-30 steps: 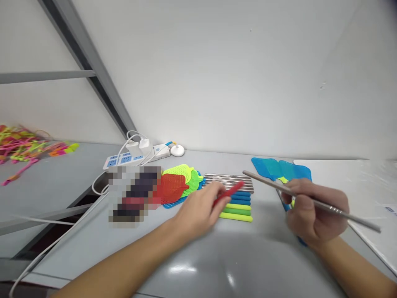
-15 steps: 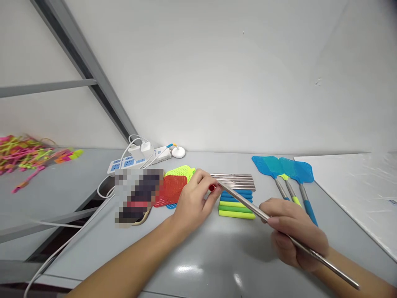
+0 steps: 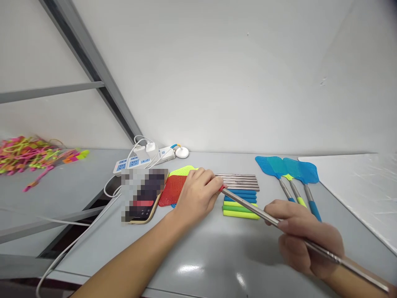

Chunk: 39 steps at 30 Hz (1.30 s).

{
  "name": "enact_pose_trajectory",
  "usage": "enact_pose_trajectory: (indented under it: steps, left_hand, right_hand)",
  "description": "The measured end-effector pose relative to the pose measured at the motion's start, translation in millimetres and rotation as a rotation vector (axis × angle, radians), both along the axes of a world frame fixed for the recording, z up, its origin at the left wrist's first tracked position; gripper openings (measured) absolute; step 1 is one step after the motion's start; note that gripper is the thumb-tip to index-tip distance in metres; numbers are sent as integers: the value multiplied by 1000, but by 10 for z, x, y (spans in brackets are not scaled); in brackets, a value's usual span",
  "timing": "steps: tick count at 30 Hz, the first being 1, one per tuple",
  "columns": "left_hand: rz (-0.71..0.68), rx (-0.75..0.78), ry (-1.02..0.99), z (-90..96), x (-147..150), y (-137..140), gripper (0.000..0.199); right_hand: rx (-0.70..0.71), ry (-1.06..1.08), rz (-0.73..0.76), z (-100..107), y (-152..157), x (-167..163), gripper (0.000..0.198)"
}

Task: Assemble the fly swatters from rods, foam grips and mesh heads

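Note:
My left hand (image 3: 198,194) is closed around the neck end of a red mesh fly swatter head (image 3: 172,190), mostly covering it. A bit of red socket shows at the fingertips. My right hand (image 3: 310,238) grips a long, thin metal rod (image 3: 249,205) slanting down to the right. The rod's far end meets the red socket; how deep it sits is hidden. A yellow-green swatter head (image 3: 182,170) lies behind the red one, with a sliver of blue beneath. Past my left fingers are several metal rods (image 3: 240,181) and a row of blue, green and yellow handle sleeves (image 3: 240,209).
Blue fly swatters (image 3: 288,169) with metal shafts lie at the right, beside a white sheet (image 3: 350,182). A phone (image 3: 149,198), a power strip (image 3: 133,163) and a white round object (image 3: 182,152) stand at left. Colourful small pieces (image 3: 27,155) are heaped far left.
The red socket's round opening was visible beside the rod tip; now the rod's end meets it in line. My left hand has turned over it, and my right hand has moved right and down.

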<state>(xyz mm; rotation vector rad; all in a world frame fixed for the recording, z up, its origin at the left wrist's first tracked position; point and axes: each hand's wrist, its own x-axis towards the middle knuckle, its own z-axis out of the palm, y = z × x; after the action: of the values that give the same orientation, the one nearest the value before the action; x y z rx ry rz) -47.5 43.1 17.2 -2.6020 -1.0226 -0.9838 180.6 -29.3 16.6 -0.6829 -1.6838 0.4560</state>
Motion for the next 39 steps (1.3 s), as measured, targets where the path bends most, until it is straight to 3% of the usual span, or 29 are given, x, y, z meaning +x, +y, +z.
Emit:
enact_pose_trajectory:
  steps: [3, 9, 16, 21, 24, 28, 33, 39]
  left_hand:
    - [-10, 13, 21, -16, 6, -5, 15]
    - [-27, 29, 31, -53, 51, -86, 15]
    - [19, 58, 93, -41, 114, -182, 17]
    - [-35, 6, 46, -78, 142, -226, 28]
    - [-110, -136, -128, -105, 116, -222, 37]
    - [-266, -431, -529, -107, 49, -157, 41]
    - [-420, -787, -981, -88, 66, -83, 56]
    - [-448, -825, -1160, -105, 186, -239, 61]
  right_hand:
    - [46, 191, 51, -43, 49, -69, 18]
    - [-227, 394, -24, 114, 140, -109, 12]
    - [-378, 307, -120, 53, 236, -69, 12]
    - [-574, 137, 112, -1, 189, -151, 15]
    - [-683, 211, 128, 40, 221, -120, 19]
    - [-770, 335, 255, 28, 305, -62, 22]
    - [-795, 294, 332, -8, 309, -85, 21]
    - [-840, 272, 324, -42, 280, -137, 21]
